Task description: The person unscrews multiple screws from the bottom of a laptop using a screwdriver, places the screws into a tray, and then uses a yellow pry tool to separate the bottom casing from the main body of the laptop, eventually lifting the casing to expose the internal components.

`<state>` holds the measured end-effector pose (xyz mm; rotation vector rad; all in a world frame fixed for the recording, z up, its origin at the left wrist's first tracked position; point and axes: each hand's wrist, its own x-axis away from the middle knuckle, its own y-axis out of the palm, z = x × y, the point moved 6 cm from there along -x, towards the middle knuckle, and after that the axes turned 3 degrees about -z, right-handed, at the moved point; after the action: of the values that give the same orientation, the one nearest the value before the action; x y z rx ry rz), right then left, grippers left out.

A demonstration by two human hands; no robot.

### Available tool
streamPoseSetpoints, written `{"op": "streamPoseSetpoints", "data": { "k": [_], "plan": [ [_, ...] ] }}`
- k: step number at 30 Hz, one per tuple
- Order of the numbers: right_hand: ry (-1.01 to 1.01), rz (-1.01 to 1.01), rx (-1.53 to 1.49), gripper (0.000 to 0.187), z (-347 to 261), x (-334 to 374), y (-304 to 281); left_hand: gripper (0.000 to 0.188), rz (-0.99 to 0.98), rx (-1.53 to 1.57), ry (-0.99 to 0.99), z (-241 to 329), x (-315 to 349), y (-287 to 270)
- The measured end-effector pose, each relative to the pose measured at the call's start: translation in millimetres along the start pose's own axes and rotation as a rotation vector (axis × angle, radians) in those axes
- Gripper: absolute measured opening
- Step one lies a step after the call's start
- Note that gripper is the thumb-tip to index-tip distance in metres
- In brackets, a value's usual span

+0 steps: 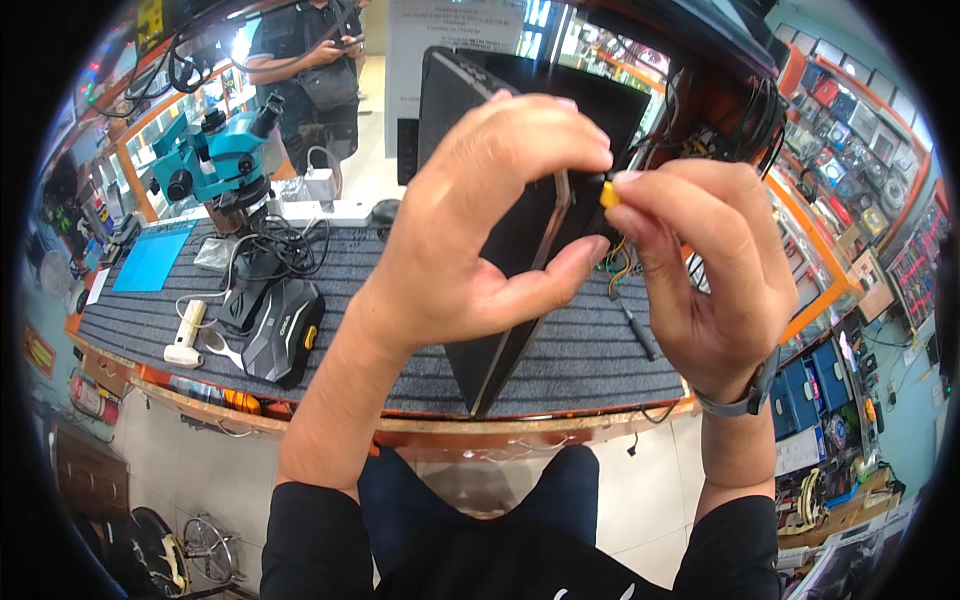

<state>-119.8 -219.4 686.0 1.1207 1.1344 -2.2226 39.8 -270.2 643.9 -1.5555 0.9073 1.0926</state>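
One small, blocky yellow piece (609,196) — the right hand (712,245) pinches it.

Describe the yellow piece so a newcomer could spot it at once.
Find the black device standing on the grey mat. Near it, the right hand, wearing a dark wristband, pinches the yellow piece between thumb and fingers. Unlike the yellow tab on the black-grey unit at left, it is held aloft.

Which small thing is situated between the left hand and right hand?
In the head view, a small yellow piece lies between the left hand and the right hand, which pinches it.
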Motion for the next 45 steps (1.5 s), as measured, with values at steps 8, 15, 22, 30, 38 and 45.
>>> {"op": "streamPoseSetpoints", "data": {
  "k": [8, 15, 22, 30, 38, 45],
  "plan": [
    [0.158, -0.274, -0.291, 0.013, 27, -33, -4, 0.07, 0.009, 0.073, -0.1, -2, 6, 2],
    [0.205, -0.481, -0.439, 0.011, 55, -56, 18, 0.082, 0.128, 0.017, -0.12, -4, 8, -3],
    [0.192, -0.511, -0.445, 0.015, 81, -72, 56, 0.047, 0.153, -0.192, -0.11, 17, 1, 6],
    [0.183, -0.584, -0.431, 0.018, 91, -90, 79, 0.044, 0.152, -0.104, -0.161, 15, 4, 2],
    [0.1, -0.536, -0.335, 0.014, 83, -89, 72, 0.043, 0.127, -0.061, -0.202, 15, 1, 1],
    [0.22, -0.518, -0.465, 0.017, 104, -92, 82, 0.042, 0.064, -0.034, -0.221, 10, 0, -4]
  ]
}}
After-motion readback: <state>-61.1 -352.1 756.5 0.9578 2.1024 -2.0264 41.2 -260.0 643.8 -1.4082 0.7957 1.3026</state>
